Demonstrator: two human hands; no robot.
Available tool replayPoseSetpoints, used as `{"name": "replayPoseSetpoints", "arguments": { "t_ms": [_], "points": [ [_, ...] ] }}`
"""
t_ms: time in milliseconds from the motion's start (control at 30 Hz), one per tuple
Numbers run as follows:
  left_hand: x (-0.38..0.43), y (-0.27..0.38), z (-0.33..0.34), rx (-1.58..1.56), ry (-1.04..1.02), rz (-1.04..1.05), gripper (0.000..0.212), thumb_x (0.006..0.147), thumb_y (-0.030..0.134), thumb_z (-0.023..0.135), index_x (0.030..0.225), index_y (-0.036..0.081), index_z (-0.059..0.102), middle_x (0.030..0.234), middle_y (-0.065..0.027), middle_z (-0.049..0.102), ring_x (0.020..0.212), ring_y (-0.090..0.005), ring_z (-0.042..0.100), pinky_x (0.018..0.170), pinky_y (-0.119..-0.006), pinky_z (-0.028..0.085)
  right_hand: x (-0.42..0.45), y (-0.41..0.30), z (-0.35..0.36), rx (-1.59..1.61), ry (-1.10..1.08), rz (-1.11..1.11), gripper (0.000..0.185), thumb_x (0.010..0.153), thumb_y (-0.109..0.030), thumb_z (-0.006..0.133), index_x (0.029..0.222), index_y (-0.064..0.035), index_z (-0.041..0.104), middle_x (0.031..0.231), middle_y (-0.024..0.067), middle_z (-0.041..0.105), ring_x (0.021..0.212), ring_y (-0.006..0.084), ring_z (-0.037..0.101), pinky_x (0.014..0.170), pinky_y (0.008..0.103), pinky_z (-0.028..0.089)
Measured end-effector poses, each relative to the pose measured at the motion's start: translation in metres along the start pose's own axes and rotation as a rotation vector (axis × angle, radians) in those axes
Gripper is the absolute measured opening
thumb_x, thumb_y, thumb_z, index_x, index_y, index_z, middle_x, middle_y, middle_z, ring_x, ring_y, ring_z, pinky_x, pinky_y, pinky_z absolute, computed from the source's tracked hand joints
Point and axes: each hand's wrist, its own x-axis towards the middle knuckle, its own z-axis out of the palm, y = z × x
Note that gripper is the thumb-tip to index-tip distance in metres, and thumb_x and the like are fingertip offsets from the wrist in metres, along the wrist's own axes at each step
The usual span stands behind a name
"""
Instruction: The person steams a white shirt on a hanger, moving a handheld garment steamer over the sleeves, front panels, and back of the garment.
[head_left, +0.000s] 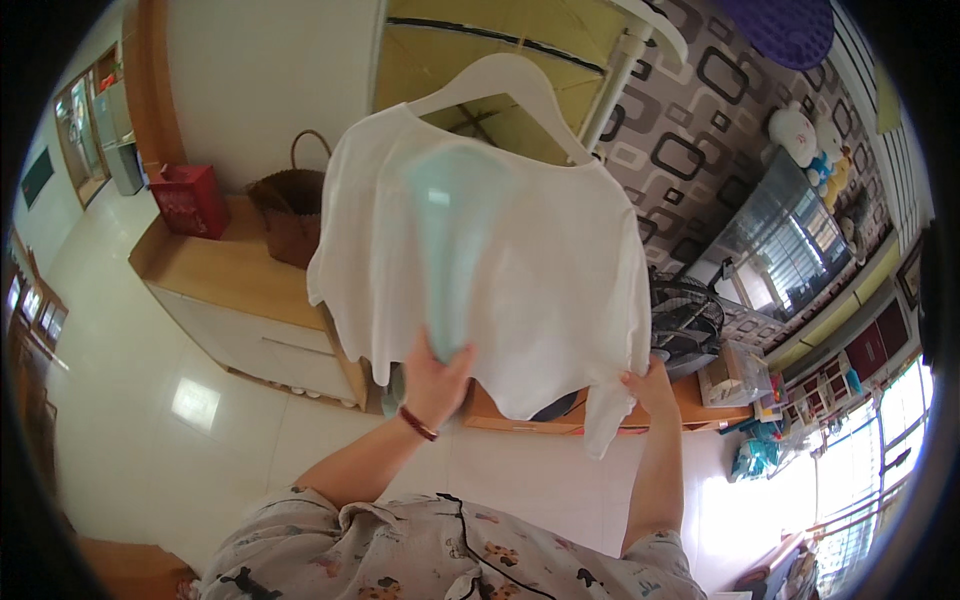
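Observation:
A white long-sleeved top hangs on a broad white hanger in front of me. My left hand, with a dark red bracelet at the wrist, is closed round the handle of a pale green handheld garment steamer. Motion blurs the steamer, whose wide head lies over the upper chest of the top; whether it touches the cloth I cannot tell. At the lower right, my right hand pinches the top's side edge near a dangling sleeve.
Behind the top stands a white pole. To the left, a low wooden cabinet bears a red box and a brown woven basket. A black fan and a television are at the right.

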Motion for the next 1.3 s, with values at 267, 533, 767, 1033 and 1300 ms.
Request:
{"name": "replayPoseSetpoints", "arguments": {
  "t_ms": [267,533,767,1033,1300],
  "points": [
    [0.013,-0.006,-0.024,0.251,-0.221,0.038,0.034,0.074,0.018,0.065,0.099,-0.002,0.053,0.069,-0.0068,0.060,0.058,-0.0117,0.053,0.053,-0.027,0.044,0.007,0.007,-0.021,0.083,0.202,-0.117,0.040,0.084,-0.028,0.057,0.107,0.0037,0.051,0.095,0.0072,0.059,0.085,0.0121,0.052,0.075,0.0262,0.043],
    [0.037,0.008,-0.071,0.144,0.043,0.018,0.020,0.074,0.011,0.062,0.085,-0.001,0.050,0.064,-0.0034,0.053,0.052,-0.0079,0.049,0.046,-0.024,0.041,-0.004,-0.007,-0.042,0.014,0.353,-0.258,0.025,0.079,-0.020,0.061,0.090,0.0019,0.053,0.079,0.0045,0.056,0.074,0.0118,0.051,0.069,0.0252,0.042],
    [0.061,0.021,-0.075,0.070,0.080,0.105,0.019,0.075,0.009,0.062,0.083,0.001,0.047,0.063,-0.0017,0.051,0.047,-0.0075,0.046,0.043,-0.024,0.039,-0.027,0.003,-0.067,-0.186,0.168,-0.070,0.031,0.076,-0.014,0.062,0.102,0.0035,0.057,0.089,0.0087,0.061,0.075,0.0124,0.055,0.066,0.0258,0.044],
    [0.013,-0.021,-0.149,0.360,-0.071,0.004,0.022,0.075,0.010,0.063,0.089,-0.001,0.051,0.066,-0.0022,0.053,0.057,-0.0079,0.049,0.050,-0.023,0.041,-0.052,0.004,-0.062,-0.271,0.548,-0.080,0.043,0.085,-0.035,0.054,0.103,0.0033,0.053,0.095,0.0109,0.056,0.089,0.0174,0.051,0.079,0.0283,0.040],
    [0.041,0.025,-0.083,0.339,-0.349,0.142,0.025,0.074,0.009,0.064,0.094,-0.002,0.053,0.066,-0.0036,0.055,0.059,-0.0079,0.051,0.052,-0.024,0.043,-0.091,-0.033,-0.074,-0.015,0.338,-0.053,0.040,0.077,-0.025,0.065,0.103,0.0039,0.054,0.091,0.0085,0.059,0.080,0.0127,0.052,0.070,0.0259,0.041]
  ]
}}
